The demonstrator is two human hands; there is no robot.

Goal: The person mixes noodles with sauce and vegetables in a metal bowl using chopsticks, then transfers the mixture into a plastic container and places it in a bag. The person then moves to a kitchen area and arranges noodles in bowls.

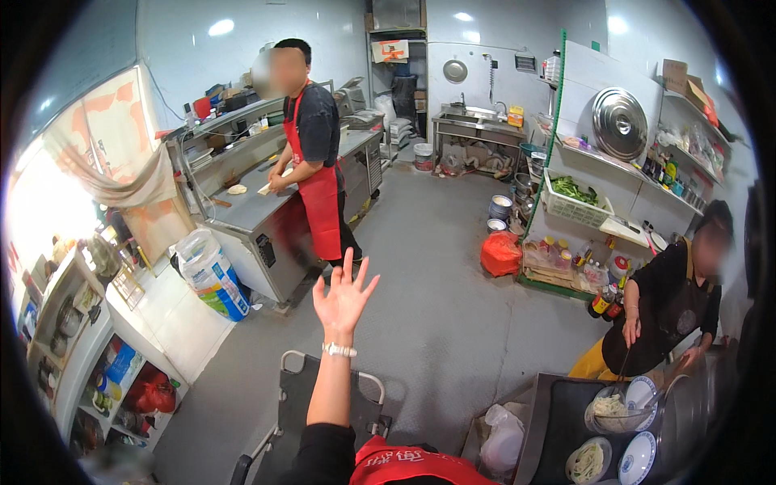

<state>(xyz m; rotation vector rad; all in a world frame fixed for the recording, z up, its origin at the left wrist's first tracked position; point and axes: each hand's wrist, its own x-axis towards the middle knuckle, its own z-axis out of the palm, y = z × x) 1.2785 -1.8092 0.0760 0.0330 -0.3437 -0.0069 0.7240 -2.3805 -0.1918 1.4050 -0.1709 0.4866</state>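
My left hand is raised at arm's length, palm towards me and fingers spread, holding nothing. A pale wristwatch circles its wrist. Under that forearm stands a dark folding chair with metal tubing. My red apron, which bears writing, shows at the bottom edge. My right hand is out of view. To the lower right, bowls of noodles and white-and-blue bowls rest on a dark counter.
A person in a red apron handles dough at a steel worktable. Another person holds a utensil over a noodle bowl. A plastic-wrapped pack, a red bag and shelving stand around the grey floor.
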